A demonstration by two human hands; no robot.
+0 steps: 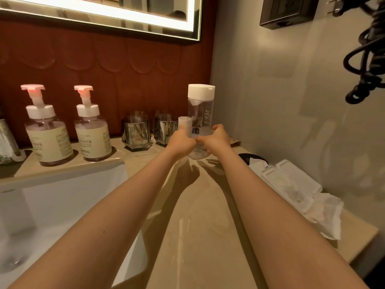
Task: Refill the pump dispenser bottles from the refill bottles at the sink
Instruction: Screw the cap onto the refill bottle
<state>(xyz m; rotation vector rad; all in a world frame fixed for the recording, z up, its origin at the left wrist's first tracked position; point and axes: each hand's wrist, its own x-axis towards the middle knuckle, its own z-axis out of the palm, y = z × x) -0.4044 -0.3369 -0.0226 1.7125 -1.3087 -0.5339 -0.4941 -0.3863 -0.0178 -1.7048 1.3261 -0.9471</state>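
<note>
So the refill bottle (201, 113) is a tall clear one with a white cap (201, 91), standing upright over the back of the worktop (198, 215), close to the corner by the side wall. It looks nearly empty. Its base is right down at the surface, but I can't tell if it's actually resting there or held just off it.

The right hand (214, 139) is wrapped around the lower part of the bottle. The left hand (182, 140) is clenched right beside it, knuckles touching the right hand, and it seems to be gripping a small frosted tube (185, 121) that pokes up out of the fist right against the bottle's side. Can't make out what that tube is.

Behind the hands are two smoky glass tumblers (136, 130) side by side along the red back wall. Further left, two pump dispenser bottles (93, 134) with pink pump heads and cream labels stand next to each other on the ledge behind the white sink (62, 195).

On the right there's a pile of white packets and tissue (291, 184), with a black disc (248, 158) half tucked under it. A coiled black cord (366, 65) hangs on the side wall, and a lit mirror (104, 13) sits up top.
</note>
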